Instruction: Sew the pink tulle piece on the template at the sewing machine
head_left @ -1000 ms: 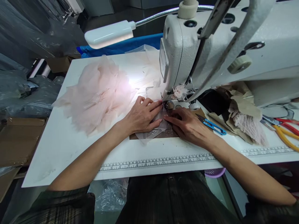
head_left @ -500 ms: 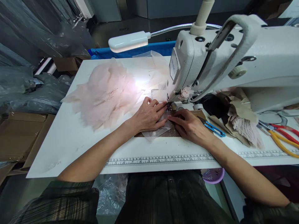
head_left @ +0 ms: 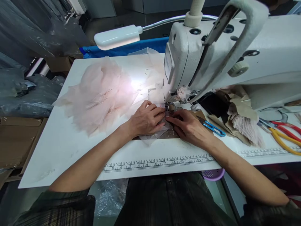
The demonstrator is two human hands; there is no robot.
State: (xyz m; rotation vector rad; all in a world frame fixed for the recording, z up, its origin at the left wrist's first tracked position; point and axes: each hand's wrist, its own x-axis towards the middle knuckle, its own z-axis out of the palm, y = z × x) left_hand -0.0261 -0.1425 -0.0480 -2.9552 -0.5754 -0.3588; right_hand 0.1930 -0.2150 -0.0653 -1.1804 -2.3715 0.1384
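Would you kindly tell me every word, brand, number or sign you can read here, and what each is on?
"8", "9", "10", "11", "12", "13", "14", "15": larger numbers on the ruler along the table's near edge.
Too small to read: the ruler's finer upper row and its stretch right of the right arm.
Too blurred to read: the label on the machine.

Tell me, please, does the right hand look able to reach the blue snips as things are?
Probably yes: the blue snips lie close beside the right hand, their handle uncovered. It would likely need to leave the sheer fabric first.
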